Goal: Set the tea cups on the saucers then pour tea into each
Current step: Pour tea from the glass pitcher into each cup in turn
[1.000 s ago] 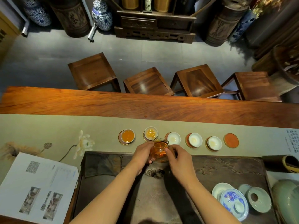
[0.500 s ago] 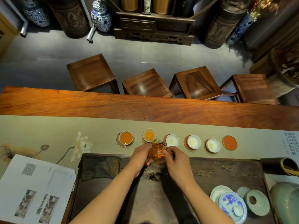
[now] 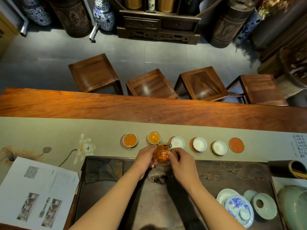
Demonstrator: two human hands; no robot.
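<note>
- five small white tea cups stood in a row on round red saucers along the pale runner (image 3: 49, 130) of the wooden counter (image 3: 99, 105); a sixth saucer (image 3: 236, 145) at the right end of the row was bare.
- first cup from the left (image 3: 130, 140) held amber tea almost to the rim.
- second cup (image 3: 154, 137) held amber tea too, its surface rippled, and the spout of the glass pitcher (image 3: 162, 155) reached over its near rim.
- third cup (image 3: 177, 142), fourth cup (image 3: 199, 144) and fifth cup (image 3: 219, 147) showed only a faint yellowish trace at the bottom.
- the glass pitcher, roughly half full of dark amber tea, was tilted toward the second cup, above the far edge of the dark stone tea tray (image 3: 224, 173).
- the left hand (image 3: 144, 159) came in from below with the forearm stretched forward; its fingers were curled round the left side of the pitcher, thumb up near the spout.
- the right hand (image 3: 182, 161) reached in from the right, its fingers bent and pressed together on the pitcher's right side at the handle.
- on the tray's near right corner sat a blue-and-white lidded bowl (image 3: 239, 209) and a pale green lid (image 3: 264, 205), well apart from the hands.
- printed papers (image 3: 38, 193) lay at the left, just beside the tray.
</note>
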